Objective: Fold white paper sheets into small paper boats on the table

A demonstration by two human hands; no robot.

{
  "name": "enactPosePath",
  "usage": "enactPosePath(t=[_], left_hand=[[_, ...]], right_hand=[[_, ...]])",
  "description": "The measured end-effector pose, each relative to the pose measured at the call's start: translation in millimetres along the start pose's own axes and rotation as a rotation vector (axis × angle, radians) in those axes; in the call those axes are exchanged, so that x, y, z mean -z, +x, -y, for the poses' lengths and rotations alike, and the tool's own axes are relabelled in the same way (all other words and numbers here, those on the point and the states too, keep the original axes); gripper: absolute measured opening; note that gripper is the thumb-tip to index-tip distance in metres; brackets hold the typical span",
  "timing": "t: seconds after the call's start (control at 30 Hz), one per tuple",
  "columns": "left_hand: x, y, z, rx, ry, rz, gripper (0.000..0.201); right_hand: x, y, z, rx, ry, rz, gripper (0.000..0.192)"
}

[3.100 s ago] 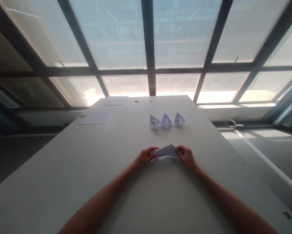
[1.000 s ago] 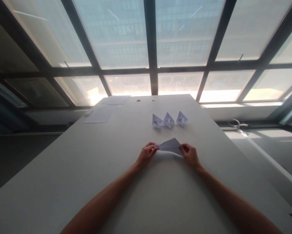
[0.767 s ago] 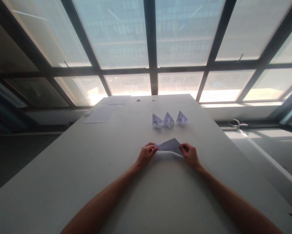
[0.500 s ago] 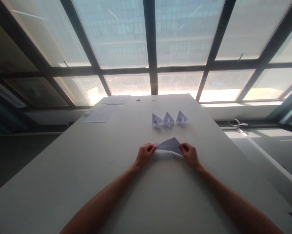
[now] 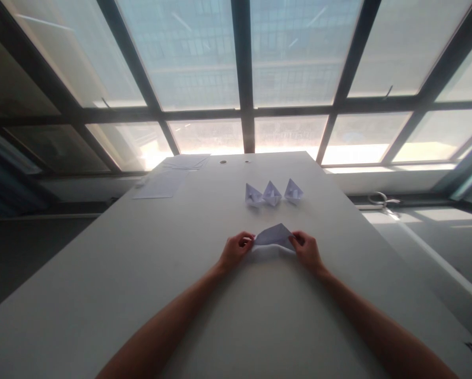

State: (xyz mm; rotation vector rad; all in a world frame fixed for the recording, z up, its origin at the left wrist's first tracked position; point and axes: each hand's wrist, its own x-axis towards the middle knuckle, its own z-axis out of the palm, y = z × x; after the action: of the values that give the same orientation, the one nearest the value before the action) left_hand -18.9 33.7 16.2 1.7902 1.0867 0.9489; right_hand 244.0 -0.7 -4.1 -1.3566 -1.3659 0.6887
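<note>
A folded sheet of white paper (image 5: 274,235) stretches between my two hands, its peak pointing away from me. My left hand (image 5: 238,247) pinches its left end between thumb and fingers. At the right end, my right hand (image 5: 305,247) grips the paper in the same way. Just beyond stand three folded paper boats: a left one (image 5: 253,196), a middle one (image 5: 272,194) and a right one (image 5: 294,192). The left and middle boats are close together, with the right one slightly apart.
The white table (image 5: 204,321) runs away from me toward large framed windows. Flat paper sheets (image 5: 159,185) lie at its far left. Two small round holes show near the far edge. A pale ring-shaped object (image 5: 379,198) sits beyond the right edge.
The left part of the folded paper now bows in a curve where it was straighter. My left hand has shifted very slightly; my right hand stays in place.
</note>
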Motion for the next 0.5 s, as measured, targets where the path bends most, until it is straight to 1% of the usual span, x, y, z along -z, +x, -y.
enactPosePath(t=[0.1, 0.17, 0.27, 0.4, 0.5], left_hand=[[0.8, -1, -6, -0.128, 0.064, 0.063, 0.032], [1.7, 0, -8, -0.179, 0.101, 0.089, 0.035], [2.1, 0, -6, -0.171, 0.111, 0.087, 0.035], [0.2, 0, 3, -0.164, 0.118, 0.094, 0.035], [-1.1, 0, 5, -0.135, 0.154, 0.05, 0.026]], right_hand=[[0, 0, 1, 0.006, -0.008, -0.002, 0.034], [0, 0, 3, 0.009, -0.009, -0.006, 0.034], [0, -1, 3, 0.005, -0.004, -0.009, 0.033], [0, -1, 2, 0.007, -0.002, -0.009, 0.033], [0, -1, 1, 0.006, -0.006, -0.002, 0.032]])
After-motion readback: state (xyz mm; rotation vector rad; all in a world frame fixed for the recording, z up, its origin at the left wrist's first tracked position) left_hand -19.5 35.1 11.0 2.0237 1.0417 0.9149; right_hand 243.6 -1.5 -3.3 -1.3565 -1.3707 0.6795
